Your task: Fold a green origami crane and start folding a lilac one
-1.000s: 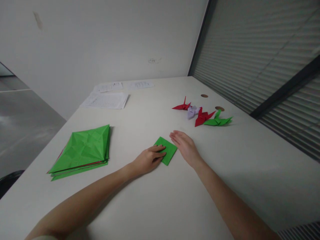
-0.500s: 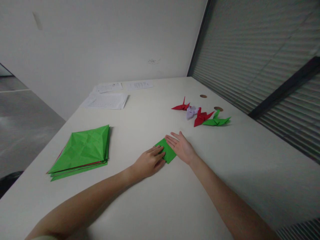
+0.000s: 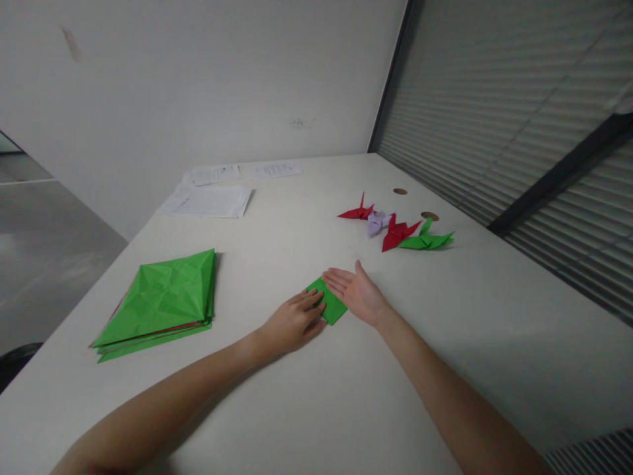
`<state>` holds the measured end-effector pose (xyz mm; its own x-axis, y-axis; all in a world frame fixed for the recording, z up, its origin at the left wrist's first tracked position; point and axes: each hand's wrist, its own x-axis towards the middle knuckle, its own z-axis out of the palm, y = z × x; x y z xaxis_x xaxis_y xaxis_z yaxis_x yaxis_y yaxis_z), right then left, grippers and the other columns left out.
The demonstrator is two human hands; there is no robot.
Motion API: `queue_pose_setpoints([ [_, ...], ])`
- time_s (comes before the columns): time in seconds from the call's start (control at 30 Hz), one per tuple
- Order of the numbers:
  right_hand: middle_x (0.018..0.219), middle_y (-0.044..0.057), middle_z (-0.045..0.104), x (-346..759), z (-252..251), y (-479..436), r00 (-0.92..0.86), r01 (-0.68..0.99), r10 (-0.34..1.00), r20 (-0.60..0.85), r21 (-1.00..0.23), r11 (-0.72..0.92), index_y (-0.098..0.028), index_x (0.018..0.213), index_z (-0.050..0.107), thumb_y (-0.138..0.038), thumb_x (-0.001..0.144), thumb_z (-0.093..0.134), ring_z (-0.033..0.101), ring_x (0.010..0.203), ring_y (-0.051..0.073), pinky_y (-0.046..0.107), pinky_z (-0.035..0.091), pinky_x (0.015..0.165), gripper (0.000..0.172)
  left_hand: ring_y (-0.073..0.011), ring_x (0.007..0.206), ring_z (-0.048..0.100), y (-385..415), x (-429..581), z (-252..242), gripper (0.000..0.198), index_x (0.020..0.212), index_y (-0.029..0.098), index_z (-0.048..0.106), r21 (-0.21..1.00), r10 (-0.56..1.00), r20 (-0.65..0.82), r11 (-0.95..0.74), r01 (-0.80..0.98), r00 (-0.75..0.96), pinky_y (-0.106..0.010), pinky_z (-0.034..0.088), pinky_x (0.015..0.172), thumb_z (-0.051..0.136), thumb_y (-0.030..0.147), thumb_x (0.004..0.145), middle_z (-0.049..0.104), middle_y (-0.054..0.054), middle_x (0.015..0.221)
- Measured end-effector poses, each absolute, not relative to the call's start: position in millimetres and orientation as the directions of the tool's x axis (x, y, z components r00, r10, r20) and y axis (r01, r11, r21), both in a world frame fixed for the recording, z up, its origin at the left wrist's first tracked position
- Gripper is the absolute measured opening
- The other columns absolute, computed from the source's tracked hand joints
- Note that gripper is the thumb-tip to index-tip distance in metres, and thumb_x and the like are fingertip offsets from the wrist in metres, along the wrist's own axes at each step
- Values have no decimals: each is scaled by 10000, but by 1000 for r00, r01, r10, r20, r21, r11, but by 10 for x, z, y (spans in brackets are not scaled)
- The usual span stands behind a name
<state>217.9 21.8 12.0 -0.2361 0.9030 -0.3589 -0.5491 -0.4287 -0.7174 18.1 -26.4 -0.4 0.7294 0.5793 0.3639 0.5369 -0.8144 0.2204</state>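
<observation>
On the table (image 3: 316, 409), the left hand (image 3: 293, 321) rested on a small folded green paper (image 3: 333, 307), its fingers slightly apart; the right hand (image 3: 362, 297), fingers together and thumb held away, was at the paper's right side. Beyond stood four paper birds (image 3: 398, 234), then white sheets (image 3: 210, 201) farther back.

near: left hand (image 3: 294, 320), right hand (image 3: 360, 295) block | left: green paper stack (image 3: 165, 297) | right: cranes (image 3: 397, 233) | free: tabletop (image 3: 281, 231) between stack, cranes
</observation>
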Motion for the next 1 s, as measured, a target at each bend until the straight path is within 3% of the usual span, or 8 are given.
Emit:
queue_pose_setpoints([
  [0.1,1236,197,639,2209,90,272,-112,-541,910,-398,-744,-392,-145,1115,612,-530,980,317,579,1234,226,401,468,1056,504,-276,1275,540,-257,173,1,294,1124,111,651,260,592,367,-806,532,717,-455,441,1103,486,285,954,628,-195,1257],
  [0.27,1314,147,610,2252,100,261,11,-554,954,-301,-796,-245,-184,1110,634,-474,987,347,529,1290,202,385,421,1100,426,-308,1329,479,-249,158,7,267,1090,133,655,295,635,342,-773,562,693,-478,450,1078,547,306,918,554,-214,1356],
  [0.43,1123,162,705,2205,118,209,-176,-547,926,-335,-748,-375,-150,1011,657,-506,997,289,628,1167,216,397,459,1069,512,-305,1386,404,-250,148,23,220,1065,157,633,307,643,299,-764,567,705,-470,414,1103,551,294,914,468,-198,1449],
  [0.53,1013,141,728,2246,89,243,-56,-513,917,-395,-777,-365,-156,952,649,-432,1003,347,674,1077,202,381,469,1060,412,-304,1387,402,-247,139,15,230,1088,172,615,312,651,290,-757,574,702,-485,414,1097,550,309,916,448,-182,1471],
  [0.67,960,130,733,2342,44,276,71,-463,959,-274,-861,-212,-166,884,660,-401,951,506,696,1003,212,397,494,1033,288,-314,1403,370,-246,124,21,262,1106,175,608,319,667,285,-743,588,688,-498,402,1101,569,338,904,419,-179,1490],
  [0.77,888,104,735,2370,19,267,100,-307,987,-125,-948,-88,-177,837,678,-473,867,619,713,864,219,436,546,930,304,-323,1407,358,-243,123,37,313,1095,163,609,319,661,287,-748,582,693,-501,391,1109,574,407,901,441,-197,1466],
  [0.87,892,87,737,2365,-7,253,77,2,994,72,-997,72,-189,833,703,-480,830,627,697,824,218,444,553,863,300,-292,1378,410,-212,129,37,259,1002,160,623,341,672,298,-738,582,678,-478,398,1110,497,380,949,531,-184,1384],
  [1.0,1089,70,735,2366,-63,236,-160,397,931,328,-842,365,-245,967,743,-273,854,558,629,1070,243,490,458,1001,219,-252,1240,554,-135,126,22,166,832,175,604,421,729,317,-682,598,607,-440,460,1054,497,249,935,612,-146,1288],
])
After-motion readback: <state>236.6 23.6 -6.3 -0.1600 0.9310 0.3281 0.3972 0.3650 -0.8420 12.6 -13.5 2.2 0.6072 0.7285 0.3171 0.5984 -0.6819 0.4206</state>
